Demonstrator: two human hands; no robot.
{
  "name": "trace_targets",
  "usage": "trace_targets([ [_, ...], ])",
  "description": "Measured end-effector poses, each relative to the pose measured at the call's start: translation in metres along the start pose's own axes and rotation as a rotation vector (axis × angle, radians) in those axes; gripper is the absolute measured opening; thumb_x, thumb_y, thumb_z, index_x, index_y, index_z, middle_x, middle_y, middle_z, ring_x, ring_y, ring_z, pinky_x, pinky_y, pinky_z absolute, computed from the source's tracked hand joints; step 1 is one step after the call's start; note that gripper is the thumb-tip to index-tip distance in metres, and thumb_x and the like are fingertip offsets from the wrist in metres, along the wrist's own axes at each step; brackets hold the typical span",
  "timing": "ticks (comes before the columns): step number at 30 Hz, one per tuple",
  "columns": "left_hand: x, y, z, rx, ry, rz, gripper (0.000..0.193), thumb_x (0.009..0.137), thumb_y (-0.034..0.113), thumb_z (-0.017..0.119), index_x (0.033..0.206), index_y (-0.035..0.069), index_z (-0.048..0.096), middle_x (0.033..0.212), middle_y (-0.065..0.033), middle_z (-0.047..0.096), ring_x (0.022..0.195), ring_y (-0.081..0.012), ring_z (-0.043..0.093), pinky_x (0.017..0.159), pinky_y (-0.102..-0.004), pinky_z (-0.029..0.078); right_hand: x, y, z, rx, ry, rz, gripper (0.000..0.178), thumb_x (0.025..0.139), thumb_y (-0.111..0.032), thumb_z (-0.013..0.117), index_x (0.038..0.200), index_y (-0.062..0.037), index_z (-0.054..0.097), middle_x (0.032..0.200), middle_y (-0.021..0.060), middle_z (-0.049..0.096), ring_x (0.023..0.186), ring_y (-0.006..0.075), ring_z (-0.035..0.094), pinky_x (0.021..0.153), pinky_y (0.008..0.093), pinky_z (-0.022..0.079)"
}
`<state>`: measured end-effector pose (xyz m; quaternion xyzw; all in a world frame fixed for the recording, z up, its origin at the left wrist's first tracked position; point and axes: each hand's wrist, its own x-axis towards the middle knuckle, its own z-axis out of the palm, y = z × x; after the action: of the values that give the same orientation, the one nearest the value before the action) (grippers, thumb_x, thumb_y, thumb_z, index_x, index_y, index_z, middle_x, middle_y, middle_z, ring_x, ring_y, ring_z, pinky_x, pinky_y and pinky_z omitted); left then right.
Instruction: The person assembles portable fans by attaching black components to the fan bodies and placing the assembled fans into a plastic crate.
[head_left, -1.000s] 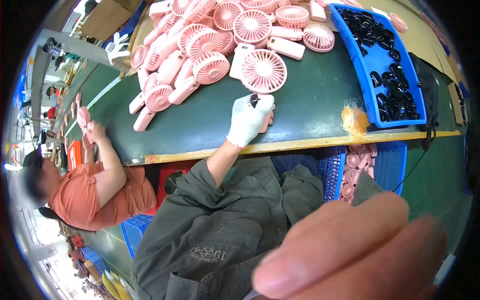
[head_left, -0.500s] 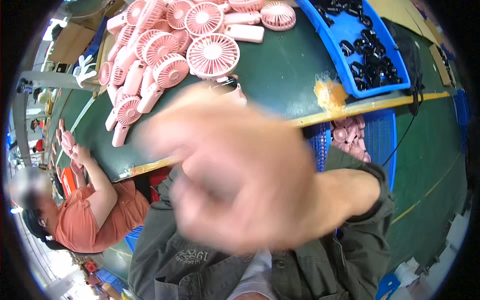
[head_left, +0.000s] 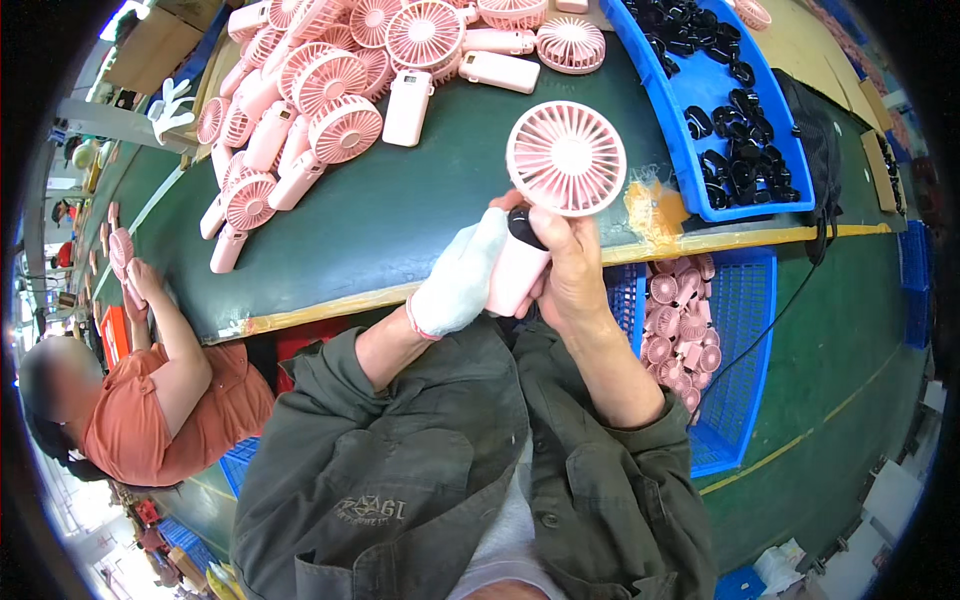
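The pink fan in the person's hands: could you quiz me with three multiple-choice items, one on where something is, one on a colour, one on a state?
1. Where is the blue tray of black parts?
A. On the green table, right of the held fan
B. On the floor
C. On the person's lap

2. What colour is the fan?
A. Yellow
B. Pink
C. White

3. How is the left hand?
A. Bare
B. Out of view
C. In a white glove

Answers:
1. A, it sits on the table.
2. B, head and handle are pink.
3. C, only the right hand is bare.
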<state>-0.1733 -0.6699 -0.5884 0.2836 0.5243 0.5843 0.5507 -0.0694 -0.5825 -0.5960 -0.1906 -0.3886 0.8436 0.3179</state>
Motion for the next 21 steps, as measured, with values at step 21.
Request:
trace_targets([
  [21,0.074,0.08,-0.098,2.107,0.791,0.544,0.044,0.076,0.05,0.067,0.086,0.008,0.067,0.086,-0.0086,0.063,0.092,-0.0248,0.057,0.09,-0.0505,0.036,-0.131,0.028,-0.202,-0.321,0.956,-0.294,0.036,0.096,-0.034,0.06,0.11,-0.001,0.056,0.095,0.0076,0.06,0.082,0.0169,0.058,0.069,0.0315,0.05],
])
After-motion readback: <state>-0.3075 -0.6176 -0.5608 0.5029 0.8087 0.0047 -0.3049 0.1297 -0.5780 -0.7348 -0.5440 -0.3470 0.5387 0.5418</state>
